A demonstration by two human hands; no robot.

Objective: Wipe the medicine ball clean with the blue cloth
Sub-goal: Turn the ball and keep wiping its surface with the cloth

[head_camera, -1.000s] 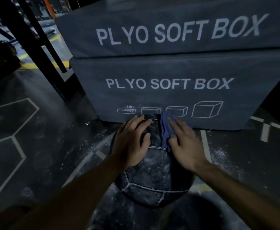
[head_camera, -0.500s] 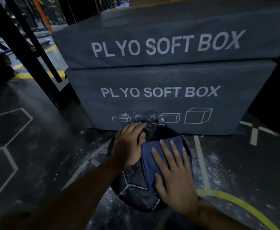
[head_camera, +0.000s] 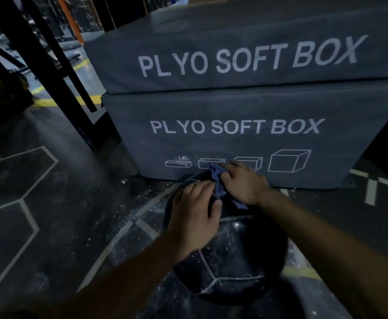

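A black medicine ball with pale seams and white dust sits on the dark floor in front of me. My left hand rests spread on the ball's upper left side, fingers fairly straight. My right hand presses the bunched blue cloth against the far top of the ball, fingers bent over the fabric. Most of the cloth is hidden under that hand.
Two stacked grey plyo soft boxes stand directly behind the ball. A black steel rack frame rises at the left. White chalk dust is scattered on the floor, which carries pale hexagon lines and a yellow line.
My right hand has slid the cloth from the near top of the ball up to its far side, bunching it. The left hand has stayed on the ball.
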